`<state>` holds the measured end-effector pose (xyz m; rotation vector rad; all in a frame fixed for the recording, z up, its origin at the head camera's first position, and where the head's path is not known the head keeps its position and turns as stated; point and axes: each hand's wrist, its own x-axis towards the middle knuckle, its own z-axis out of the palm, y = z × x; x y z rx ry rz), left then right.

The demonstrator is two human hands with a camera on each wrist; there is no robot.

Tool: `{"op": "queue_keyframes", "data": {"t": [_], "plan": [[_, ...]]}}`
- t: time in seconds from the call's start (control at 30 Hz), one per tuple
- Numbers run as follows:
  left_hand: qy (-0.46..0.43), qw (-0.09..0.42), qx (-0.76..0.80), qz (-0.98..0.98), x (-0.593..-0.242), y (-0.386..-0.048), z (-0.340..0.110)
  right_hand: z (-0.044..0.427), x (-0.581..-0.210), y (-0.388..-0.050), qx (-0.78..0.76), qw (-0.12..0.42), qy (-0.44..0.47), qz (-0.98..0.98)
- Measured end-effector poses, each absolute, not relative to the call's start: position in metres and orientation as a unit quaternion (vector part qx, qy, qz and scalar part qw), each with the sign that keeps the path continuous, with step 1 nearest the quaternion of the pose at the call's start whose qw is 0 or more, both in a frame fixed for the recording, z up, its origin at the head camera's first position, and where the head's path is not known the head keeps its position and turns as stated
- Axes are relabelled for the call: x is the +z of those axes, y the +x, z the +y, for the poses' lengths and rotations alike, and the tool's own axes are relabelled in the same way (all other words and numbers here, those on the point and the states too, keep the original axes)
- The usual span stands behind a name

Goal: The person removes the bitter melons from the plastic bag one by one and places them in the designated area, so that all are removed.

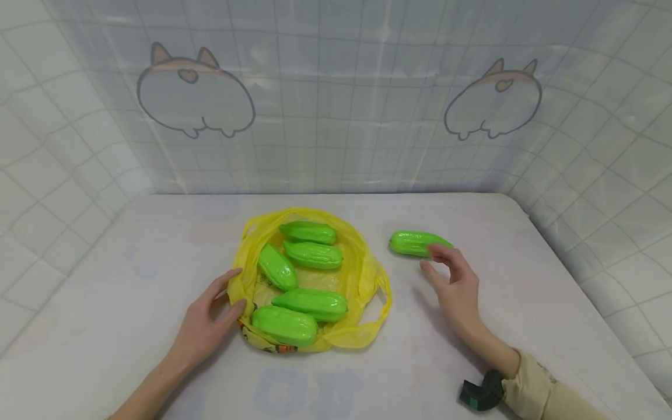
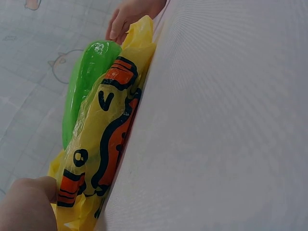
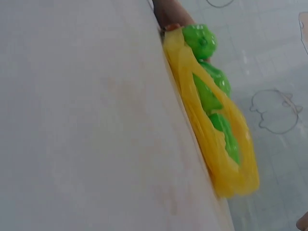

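Note:
A yellow plastic bag point(image 1: 362, 280) lies spread with its mouth facing up. Inside it are several glossy green ribbed gourds, pointed at one end, such as the gourd point(image 1: 286, 325) nearest the front. My left hand point(image 1: 202, 329) rests at the bag's left edge, thumb and fingers spread apart and touching the plastic. A single gourd point(image 1: 412, 242) lies outside, to the bag's right. Over its right end is my right hand point(image 1: 459, 291), thumb and fingers curved with a gap between them; whether they touch the gourd I cannot tell. The left wrist view shows the bag's printed side point(image 2: 113, 125).
The white tabletop point(image 1: 157, 262) meets a tiled-pattern sheet point(image 1: 346, 116) at the back, with similar walls on both sides. A dark strap-like piece point(image 1: 483, 391) sits by the right sleeve point(image 1: 541, 388). The bag's loop handle point(image 1: 385, 303) spreads toward the right.

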<state>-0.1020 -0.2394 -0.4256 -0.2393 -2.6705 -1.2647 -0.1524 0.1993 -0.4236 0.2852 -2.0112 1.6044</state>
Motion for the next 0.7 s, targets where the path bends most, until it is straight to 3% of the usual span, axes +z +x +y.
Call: {"op": "queue_keyframes", "data": {"t": [0.7], "plan": [[-0.075, 0.083, -0.423, -0.899, -0.425, -0.101, -0.238, 0.152, -0.428, -0.128, 0.638, 0.189, 0.201, -0.719]]}}
